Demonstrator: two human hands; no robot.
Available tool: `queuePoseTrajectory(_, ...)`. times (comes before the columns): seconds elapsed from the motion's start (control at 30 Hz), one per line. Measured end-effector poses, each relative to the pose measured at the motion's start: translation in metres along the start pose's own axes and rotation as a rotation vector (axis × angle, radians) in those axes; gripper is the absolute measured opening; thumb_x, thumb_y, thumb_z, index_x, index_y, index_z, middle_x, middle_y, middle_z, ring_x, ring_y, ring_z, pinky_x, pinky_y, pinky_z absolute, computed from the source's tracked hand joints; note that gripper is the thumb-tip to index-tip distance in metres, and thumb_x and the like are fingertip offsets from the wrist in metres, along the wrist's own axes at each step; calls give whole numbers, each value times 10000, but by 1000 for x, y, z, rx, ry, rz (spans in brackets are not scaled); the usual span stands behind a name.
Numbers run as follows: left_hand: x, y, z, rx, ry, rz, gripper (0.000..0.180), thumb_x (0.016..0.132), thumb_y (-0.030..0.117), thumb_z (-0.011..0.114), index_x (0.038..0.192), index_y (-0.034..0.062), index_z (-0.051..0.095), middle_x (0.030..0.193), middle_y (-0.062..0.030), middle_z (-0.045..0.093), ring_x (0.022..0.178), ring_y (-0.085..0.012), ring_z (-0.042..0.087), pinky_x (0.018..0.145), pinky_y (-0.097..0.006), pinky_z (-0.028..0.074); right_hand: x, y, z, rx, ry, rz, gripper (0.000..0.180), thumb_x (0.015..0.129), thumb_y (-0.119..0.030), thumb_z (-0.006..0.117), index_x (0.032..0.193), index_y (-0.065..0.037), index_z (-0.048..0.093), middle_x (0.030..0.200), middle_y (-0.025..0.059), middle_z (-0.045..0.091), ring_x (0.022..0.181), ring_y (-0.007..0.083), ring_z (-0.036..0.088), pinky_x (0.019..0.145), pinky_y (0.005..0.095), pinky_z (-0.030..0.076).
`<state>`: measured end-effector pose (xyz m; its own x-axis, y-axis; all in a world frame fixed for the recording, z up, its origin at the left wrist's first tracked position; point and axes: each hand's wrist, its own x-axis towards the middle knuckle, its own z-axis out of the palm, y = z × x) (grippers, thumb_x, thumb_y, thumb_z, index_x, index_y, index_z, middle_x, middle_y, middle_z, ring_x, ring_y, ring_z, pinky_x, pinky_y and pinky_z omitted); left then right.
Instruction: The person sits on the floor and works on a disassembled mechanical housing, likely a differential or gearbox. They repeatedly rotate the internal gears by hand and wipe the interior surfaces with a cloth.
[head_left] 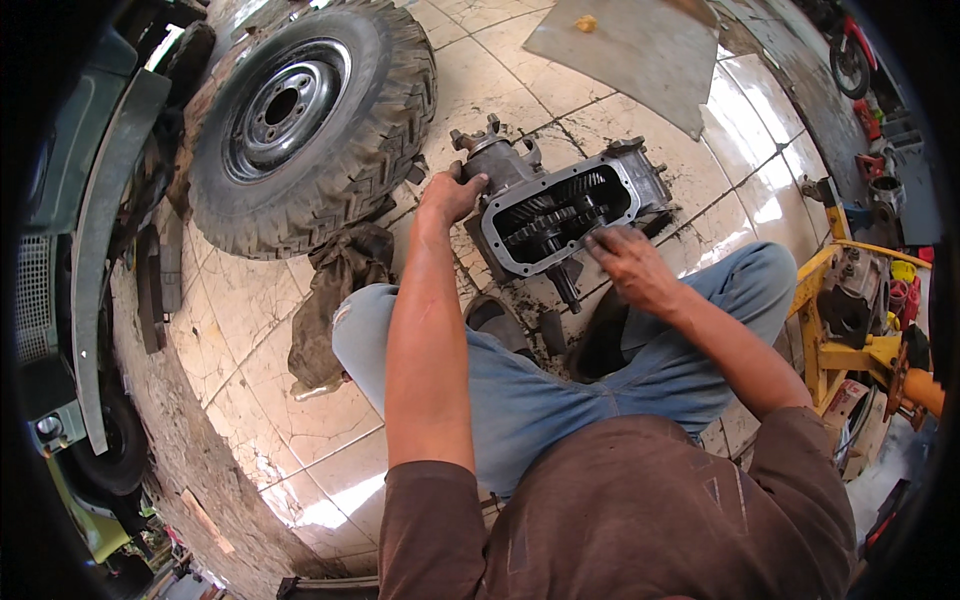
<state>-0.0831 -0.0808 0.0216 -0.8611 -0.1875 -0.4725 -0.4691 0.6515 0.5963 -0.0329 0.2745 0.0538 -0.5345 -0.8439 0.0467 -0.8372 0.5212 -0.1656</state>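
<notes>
A metal gearbox (483, 240) lies on the tiled floor in front of my feet, its open side facing up. Dark toothed gears (548, 222) show inside, framed by a flat rim with bolt holes. A splined shaft (566, 288) sticks out of the near side toward me. My left hand (455, 195) is closed around the rounded housing (497, 160) at the far left end, thumb on top. At the near right part of the rim, my right hand (637, 268) grips the edge with bent, darkened fingers. Its fingertips are partly hidden.
A large off-road wheel (400, 110) lies at the far left, beside a dark crumpled cloth (345, 265). A flat grey sheet (630, 60) is at the back. On the right stands a yellow metal frame (825, 340) with machine parts. A vehicle (60, 180) borders the left.
</notes>
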Motion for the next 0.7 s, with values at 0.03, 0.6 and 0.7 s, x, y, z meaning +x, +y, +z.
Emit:
queuePoseTrajectory(0.03, 0, 1, 0, -2, -13, -6, 775, 892, 528, 670, 1452, 8, 540, 1345, -282, 630, 1290, -396, 594, 1089, -435, 455, -2, 10, 0, -4, 10, 33, 484, 850, -33, 571, 1330, 8, 609, 1280, 175, 606, 1232, 351, 574, 1034, 440, 483)
queuePoseTrajectory(0.6, 3, -5, 1, -40, 35, -12, 766, 864, 535, 712, 1441, 52, 566, 1298, -240, 673, 1250, -364, 631, 1066, -427, 478, 7, 61, 10, 79, 462, 388, 474, 769, 77, 649, 1230, -22, 692, 1189, 176, 680, 1084, 375, 625, 983, 445, 497)
queuePoseTrajectory(0.7, 1, -5, 2, -53, 15, -9, 749, 872, 521, 709, 1427, 36, 573, 1296, -252, 669, 1252, -366, 629, 1059, -433, 481, 4, 61, 3, 75, 569, 392, 497, 760, 76, 653, 1242, -38, 690, 1127, 158, 697, 1076, 355, 625, 976, 448, 493)
